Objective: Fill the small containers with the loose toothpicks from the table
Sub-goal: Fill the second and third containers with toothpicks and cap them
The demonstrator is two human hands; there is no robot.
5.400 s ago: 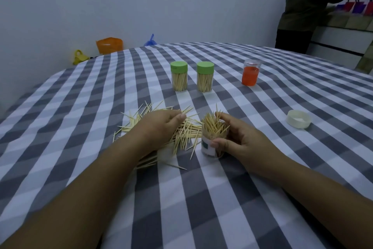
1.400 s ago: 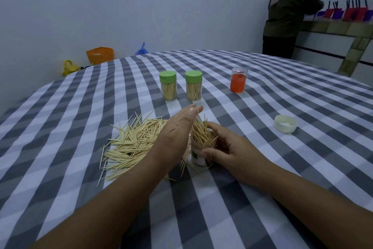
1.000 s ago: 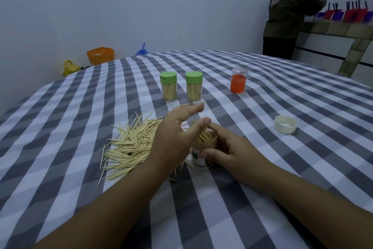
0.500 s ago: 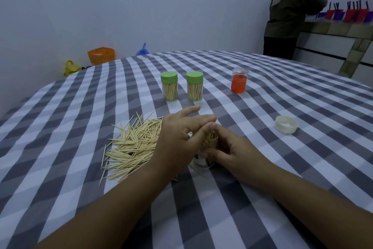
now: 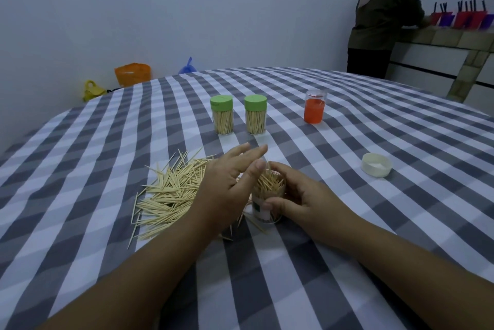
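The right hand gripped the open clear container, which stood upright on the checked tabletop. The left hand was spread, fingers straight, its thumb resting at the container mouth on the packed toothpicks. The loose toothpicks lay in a pile just left of that hand. Two green-lidded containers stood farther back, with an orange container to their right. A white lid lay well apart on the right, bare cloth around it.
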